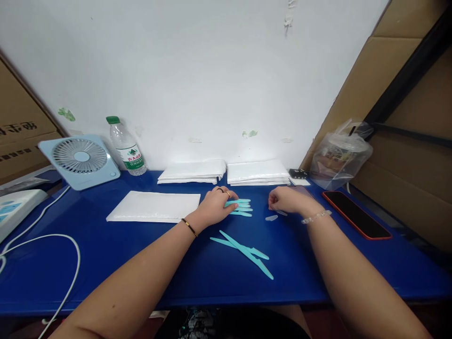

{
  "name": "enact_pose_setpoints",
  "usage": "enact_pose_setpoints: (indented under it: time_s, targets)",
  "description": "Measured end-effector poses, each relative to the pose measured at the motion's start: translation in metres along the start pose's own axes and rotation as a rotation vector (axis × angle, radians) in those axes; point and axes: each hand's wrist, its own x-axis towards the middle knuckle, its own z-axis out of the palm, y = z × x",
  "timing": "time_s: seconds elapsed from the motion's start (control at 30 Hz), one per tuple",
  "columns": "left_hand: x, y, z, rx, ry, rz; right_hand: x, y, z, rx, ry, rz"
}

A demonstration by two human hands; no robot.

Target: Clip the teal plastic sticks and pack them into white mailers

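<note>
Several slim turquoise eyebrow razors (pixel 244 207) lie side by side on the blue table. My left hand (pixel 216 207) is closed over their left ends, thumb at the near side and fingers at the far side. Nearer to me, two more turquoise eyebrow razors (pixel 247 253) lie crossed. My right hand (pixel 282 199) rests to the right, its fingertips pinched together and turned down; what they hold, if anything, is hidden. Just beside its fingers lie small translucent blade caps (pixel 271 218).
A white padded envelope (pixel 153 206) lies left of my left hand. Two stacks of white envelopes (pixel 192 171) sit against the wall. Around the table are a blue fan (pixel 83 160), a water bottle (pixel 127 149), a white cable (pixel 76 254), a phone (pixel 356 214) and a bagged cup (pixel 341 155).
</note>
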Motion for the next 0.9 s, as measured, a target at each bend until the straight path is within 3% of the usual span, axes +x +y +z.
enact_pose_setpoints:
  time_s: [0.2, 0.4, 0.5, 0.57, 0.63, 0.7, 0.83, 0.9]
  targets:
    - [-0.012, 0.025, -0.014, -0.199, -0.454, 0.29, -0.002, 0.003, -0.004, -0.026, 0.07, -0.05]
    - [-0.011, 0.022, -0.007, -0.245, -0.546, 0.286, -0.011, 0.025, -0.018, -0.067, 0.031, -0.019]
    - [-0.009, 0.018, -0.005, -0.31, -0.556, 0.241, -0.009, 0.028, -0.015, -0.026, -0.098, 0.028]
    - [-0.008, 0.016, -0.005, -0.34, -0.535, 0.198, -0.007, 0.027, -0.012, 0.008, -0.182, 0.039]
    - [-0.007, 0.016, -0.006, -0.396, -0.475, 0.14, -0.004, 0.026, -0.01, 0.049, -0.168, 0.039]
    - [-0.006, 0.015, -0.007, -0.495, -0.393, 0.07, -0.001, 0.023, -0.009, 0.21, -0.015, 0.009]
    - [-0.001, 0.01, -0.007, -0.536, -0.155, -0.035, 0.0, 0.006, -0.011, 0.846, 0.377, -0.163]
    - [0.001, 0.007, -0.007, -0.5, -0.05, -0.056, -0.002, -0.007, -0.012, 1.082, 0.464, -0.209]
